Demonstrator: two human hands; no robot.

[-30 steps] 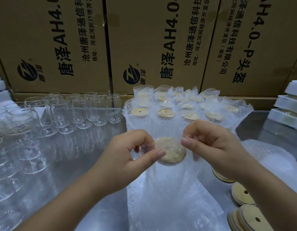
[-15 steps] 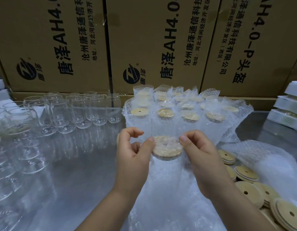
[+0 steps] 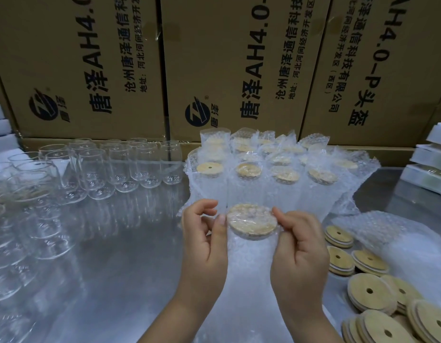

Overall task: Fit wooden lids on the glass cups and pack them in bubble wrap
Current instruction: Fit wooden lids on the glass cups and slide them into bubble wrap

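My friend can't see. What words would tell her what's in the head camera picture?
The left hand and right hand pinch a bubble wrap bag at either side of a lidded cup inside it, over a metal table. Wrapped cups stand behind, bare glass cups on the left, loose wooden lids on the right, cardboard boxes at the back.

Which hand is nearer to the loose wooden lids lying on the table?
Right. The right hand pinches the bubble wrap just left of the loose wooden lids; the left hand is beyond it, across the wrapped cup.
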